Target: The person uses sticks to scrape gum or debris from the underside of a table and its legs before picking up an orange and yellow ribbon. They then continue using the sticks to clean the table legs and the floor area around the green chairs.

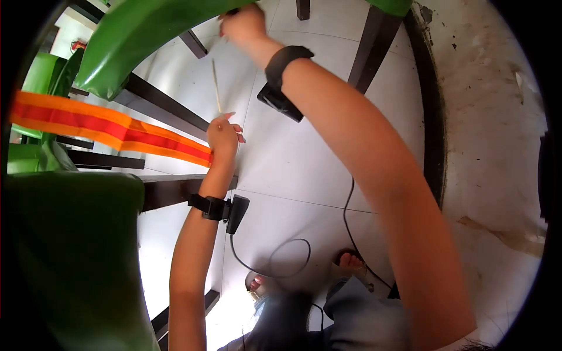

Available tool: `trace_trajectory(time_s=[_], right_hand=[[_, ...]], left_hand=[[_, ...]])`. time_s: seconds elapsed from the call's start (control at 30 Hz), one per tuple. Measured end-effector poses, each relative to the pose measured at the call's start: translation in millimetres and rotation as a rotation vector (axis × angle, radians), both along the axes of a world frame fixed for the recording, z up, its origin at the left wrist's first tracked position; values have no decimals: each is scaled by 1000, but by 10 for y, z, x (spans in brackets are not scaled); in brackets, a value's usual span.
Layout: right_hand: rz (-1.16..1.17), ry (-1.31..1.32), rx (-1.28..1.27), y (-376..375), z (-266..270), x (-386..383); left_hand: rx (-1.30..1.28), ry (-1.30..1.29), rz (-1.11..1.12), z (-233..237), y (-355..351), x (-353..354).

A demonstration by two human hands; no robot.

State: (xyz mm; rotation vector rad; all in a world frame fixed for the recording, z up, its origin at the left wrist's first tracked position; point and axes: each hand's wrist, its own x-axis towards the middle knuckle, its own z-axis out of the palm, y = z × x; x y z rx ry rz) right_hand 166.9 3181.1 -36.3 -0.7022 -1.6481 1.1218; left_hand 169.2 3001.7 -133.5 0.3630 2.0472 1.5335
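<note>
My left hand [223,137] is closed around the lower end of a thin pale stick [216,85], which points up and away over the floor. An orange and red striped band [120,130] stretches in from the left and meets my left wrist. Farther out, my right hand [246,24] is curled right at the lower edge of a shiny green chair seat [134,32]. A small dark thing shows at its fingertips; I cannot tell what it is. Both wrists wear black straps with box-like devices.
Dark chair legs [380,44] and rails surround the pale tiled floor [293,169]. A green chair [70,251] stands close on my left. Black cables [345,216] trail down to my feet. A stained wall [486,146] with dark skirting curves along the right.
</note>
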Motion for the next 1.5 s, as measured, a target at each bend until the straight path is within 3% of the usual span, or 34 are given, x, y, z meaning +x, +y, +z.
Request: trace_trajectory(time_s=[0.03, 0.1, 0.2, 0.3, 0.33, 0.4, 0.43, 0.63, 0.73, 0.77, 0.8, 0.83, 0.87, 0.9, 0.97, 1.03, 1.07, 1.1, 1.2, 1.23, 1.27, 1.3, 1.43, 1.5], right_hand=[[145, -91, 105, -108, -17, 27], [206, -56, 166, -172, -257, -122], [365, -126, -1, -299, -439, 297], [228, -258, -173, -209, -821, 767], [242, -479, -69, -185, -848, 981], [226, -644, -125, -98, -1044, 1266], [205, -544, -251, -107, -1082, 1412], [150, -518, -425, -69, -1025, 1901], [153, -458, -478, -60, -1079, 2015], [156, -443, -489, -66, -1110, 2036], [160, -429, -495, -76, -1113, 2054], [164, -414, -504, -64, -1128, 2069], [172, -405, -536, -39, -1183, 2066], [169, -405, -537, -20, -1201, 2079], [169, -406, -538, -22, -1238, 2100], [178, -443, -552, 4, -1271, 2121], [189, -451, -554, 17, -1293, 2130], [202, -459, -557, 24, -1311, 2133], [187, -475, -592, 10, -1346, 2106], [184, -467, -595, -1, -1352, 2089], [180, -459, -600, -2, -1372, 2085], [173, -454, -604, 3, -1388, 2086], [178, -427, -586, -10, -1421, 2084], [164, -423, -598, -29, -1392, 2075]], left_hand=[[16, -15, 50, 16, 31, 6], [81, -57, 143, 39, 116, -9], [132, -69, 155, 17, 204, -74], [131, -88, 123, -18, 232, -8], [123, -85, 110, -46, 249, 30], [102, -72, 69, -93, 336, 98], [124, -63, 45, -137, 405, 115], [196, 173, -2, -59, 1000, -161], [197, 312, -10, 155, 1474, -970], [63, 415, -13, 306, 1556, -1215], [-291, 752, -247, 348, 1639, -1792], [-879, 1396, -414, 390, 1722, -2364], [-1112, 1870, -463, 405, 1817, -3019], [-1206, 1732, -381, 746, 1715, -2810], [-821, 2416, -331, 983, 1365, -3214], [-946, 1980, -278, 1137, 1330, -2853], [-922, 1935, -329, 1168, 1274, -2952], [-698, 1708, -404, 1121, 1262, -3339], [-969, 1663, -397, 960, 1147, -3144], [-1066, 1766, -362, 809, 1127, -3009], [-1069, 1833, -403, 690, 1081, -2866], [-942, 1605, -382, 485, 1059, -2948], [-899, 1420, -620, 96, 996, -2541], [-889, 1575, -702, -23, 1011, -2260]])
